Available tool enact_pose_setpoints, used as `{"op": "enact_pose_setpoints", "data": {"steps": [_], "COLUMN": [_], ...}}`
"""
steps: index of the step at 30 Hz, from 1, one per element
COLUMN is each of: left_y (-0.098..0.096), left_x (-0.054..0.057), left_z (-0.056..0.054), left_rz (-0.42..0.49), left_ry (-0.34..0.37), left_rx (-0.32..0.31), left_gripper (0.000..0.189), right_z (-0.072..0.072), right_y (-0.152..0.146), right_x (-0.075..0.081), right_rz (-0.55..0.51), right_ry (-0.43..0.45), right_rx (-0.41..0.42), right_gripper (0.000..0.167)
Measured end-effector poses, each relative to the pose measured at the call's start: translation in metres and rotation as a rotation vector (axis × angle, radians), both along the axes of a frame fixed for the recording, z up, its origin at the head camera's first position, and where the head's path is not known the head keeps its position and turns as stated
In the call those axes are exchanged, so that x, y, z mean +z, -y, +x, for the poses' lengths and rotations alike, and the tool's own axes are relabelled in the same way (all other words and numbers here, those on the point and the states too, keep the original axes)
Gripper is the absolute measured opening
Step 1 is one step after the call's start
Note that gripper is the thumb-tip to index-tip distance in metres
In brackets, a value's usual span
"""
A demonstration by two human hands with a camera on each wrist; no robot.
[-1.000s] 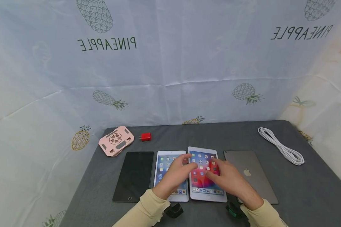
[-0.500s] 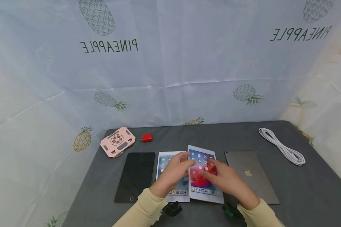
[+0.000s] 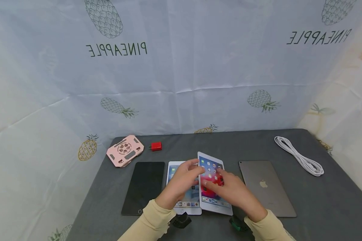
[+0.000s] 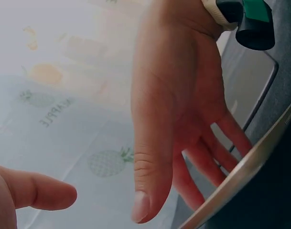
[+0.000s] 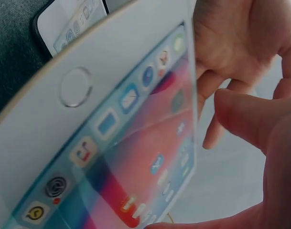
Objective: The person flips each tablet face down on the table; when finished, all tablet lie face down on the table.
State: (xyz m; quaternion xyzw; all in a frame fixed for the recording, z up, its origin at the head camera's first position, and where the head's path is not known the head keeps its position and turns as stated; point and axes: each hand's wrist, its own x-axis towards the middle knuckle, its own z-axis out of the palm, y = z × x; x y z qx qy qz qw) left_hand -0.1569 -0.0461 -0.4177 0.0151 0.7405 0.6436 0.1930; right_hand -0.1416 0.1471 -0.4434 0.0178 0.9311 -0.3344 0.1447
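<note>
With the left hand [image 3: 180, 183] loosely open and the right hand's [image 3: 234, 190] hold, if any, unclear to me, the slanted tablet [image 3: 210, 176] near centre could slide and scuff the left-hand neighbouring tablet [image 3: 190, 198] through lopsided support.

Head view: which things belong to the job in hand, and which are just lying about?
Apparently in the job:
White rectangular tablet, lit red and blue screen, tilted between left hand and right hand
Perhaps flat white tablet with bluish screen

Lying about:
Black-faced tablet
Grey tablet, logo up
Pink angular case
Red block plug
Coiled white cable
</note>
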Motion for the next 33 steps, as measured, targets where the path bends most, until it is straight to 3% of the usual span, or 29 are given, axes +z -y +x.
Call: {"op": "enact_pose_setpoints", "data": {"steps": [10,33], "left_y": [0.0039,0.0063], "left_x": [0.0055,0.0042], "left_z": [0.0025,0.0034], "left_rz": [0.023,0.002], "left_ry": [-0.001,-0.069], "left_rx": [-0.006,-0.008], "left_gripper": [0.07,0.067], "right_z": [-0.001,0.0003], "right_y": [0.0045,0.0035], "right_x": [-0.0031,-0.0072], "right_rz": [0.002,-0.108], "right_ry": [0.002,-0.011], "right_rx": [0.003,0.031], "right_gripper": [0.105,0.099]}}
